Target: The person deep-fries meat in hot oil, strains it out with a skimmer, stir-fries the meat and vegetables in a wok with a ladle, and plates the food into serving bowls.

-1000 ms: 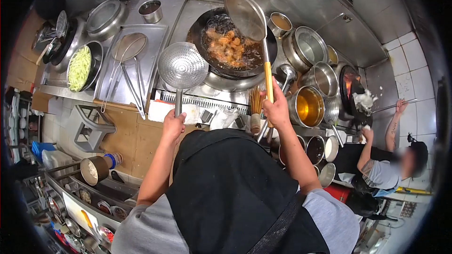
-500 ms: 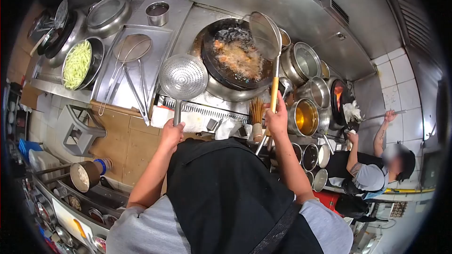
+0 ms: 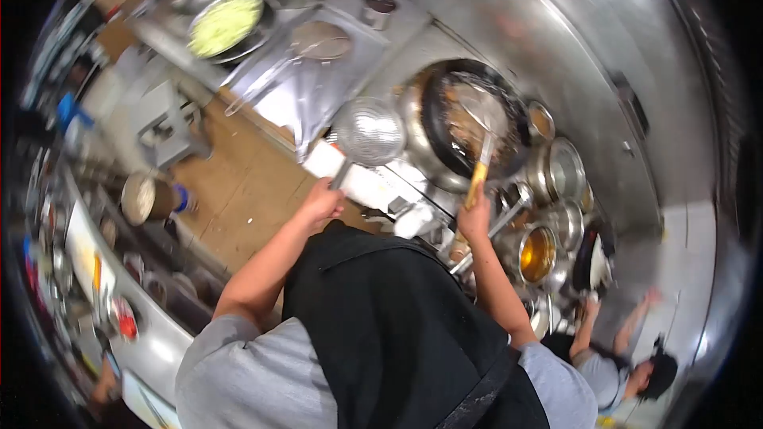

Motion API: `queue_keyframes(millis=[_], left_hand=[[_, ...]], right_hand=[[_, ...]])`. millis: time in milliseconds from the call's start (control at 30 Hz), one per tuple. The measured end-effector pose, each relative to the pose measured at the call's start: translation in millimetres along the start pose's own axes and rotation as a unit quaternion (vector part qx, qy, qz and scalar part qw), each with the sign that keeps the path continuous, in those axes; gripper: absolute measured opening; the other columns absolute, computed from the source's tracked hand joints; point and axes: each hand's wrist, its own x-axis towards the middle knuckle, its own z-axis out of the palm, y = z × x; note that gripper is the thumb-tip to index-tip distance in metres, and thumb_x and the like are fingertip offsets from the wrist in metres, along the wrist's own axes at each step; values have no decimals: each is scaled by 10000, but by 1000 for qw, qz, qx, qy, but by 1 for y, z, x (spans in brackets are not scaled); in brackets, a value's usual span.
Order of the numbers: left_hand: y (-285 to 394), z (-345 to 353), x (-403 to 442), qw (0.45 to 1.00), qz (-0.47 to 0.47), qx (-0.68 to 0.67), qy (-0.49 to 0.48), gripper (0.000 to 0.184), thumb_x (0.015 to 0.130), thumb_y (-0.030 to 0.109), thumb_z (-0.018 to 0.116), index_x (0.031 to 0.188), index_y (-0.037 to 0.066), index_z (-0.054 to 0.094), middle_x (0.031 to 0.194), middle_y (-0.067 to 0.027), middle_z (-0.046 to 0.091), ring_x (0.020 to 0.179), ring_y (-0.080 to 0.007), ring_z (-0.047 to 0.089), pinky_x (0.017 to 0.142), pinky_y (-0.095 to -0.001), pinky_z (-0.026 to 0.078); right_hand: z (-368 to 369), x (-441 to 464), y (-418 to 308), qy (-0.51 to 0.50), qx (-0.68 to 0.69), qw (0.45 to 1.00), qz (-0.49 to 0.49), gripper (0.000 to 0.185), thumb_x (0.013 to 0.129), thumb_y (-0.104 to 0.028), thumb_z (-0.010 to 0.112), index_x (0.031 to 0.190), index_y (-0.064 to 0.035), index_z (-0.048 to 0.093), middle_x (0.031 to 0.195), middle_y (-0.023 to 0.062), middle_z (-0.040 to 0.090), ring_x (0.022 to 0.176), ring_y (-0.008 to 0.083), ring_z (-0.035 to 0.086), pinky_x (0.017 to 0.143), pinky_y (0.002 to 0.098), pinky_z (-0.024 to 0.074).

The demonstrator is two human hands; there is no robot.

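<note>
My left hand (image 3: 321,202) is wrapped round the handle of a perforated skimmer (image 3: 369,132), whose round bowl hangs just left of the wok, blurred by motion. In my right hand (image 3: 475,218) is the wooden handle of a wire-mesh strainer (image 3: 480,110). The strainer's head is down inside the black wok (image 3: 433,115), over dark oil with browned pieces of food. How deep the mesh sits, and whether it holds food, I cannot tell.
Left of the wok, a steel tray (image 3: 274,95) bears another mesh strainer (image 3: 322,40). Beyond it stands a bowl of pale green shreds (image 3: 226,25). A pot of golden oil (image 3: 537,256) is at right, near a co-worker (image 3: 608,377). A grey stool (image 3: 171,127) stands on the floor.
The mesh strainer has gone from raised above the wok's right side down into it. My head view has turned, so the whole scene appears rotated. The skimmer stays in my left hand.
</note>
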Motion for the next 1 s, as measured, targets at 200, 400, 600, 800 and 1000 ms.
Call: queue_keyframes(millis=[200,400,600,800,1000], left_hand=[[-27,3,-58,991,66,-21,116,562,896,205,679,1367,11,443,917,-106,621,683,-161,601,551,-308,512],[-89,4,-130,970,29,-60,234,607,904,220,681,1401,-9,417,1046,-134,630,762,-187,629,650,-327,552],[-151,18,-231,933,33,-134,332,597,909,210,677,1394,-20,416,1046,-136,623,777,-188,619,656,-330,544],[-225,31,-305,838,62,-263,473,567,892,205,682,1359,-21,455,962,-90,614,735,-176,613,645,-322,531],[-306,27,-341,713,151,-378,571,443,867,159,684,1235,-17,512,770,-39,596,632,-141,583,560,-287,488]], right_hand=[[-23,-10,-57,109,163,942,-274,617,796,27,646,1380,26,446,1343,211,459,1215,346,480,989,403,433],[-1,-60,-110,-100,318,863,-380,192,823,-7,680,990,-4,586,1048,150,623,929,278,586,860,373,472],[36,-120,-149,-322,385,766,-401,92,844,-8,671,832,1,581,955,138,641,868,253,612,812,338,496],[52,-166,-198,-419,330,677,-507,99,866,-35,665,804,16,606,861,114,648,838,224,627,799,309,486],[75,-202,-249,-448,216,633,-594,197,831,-119,732,754,-5,590,743,116,632,709,229,605,710,327,487]])
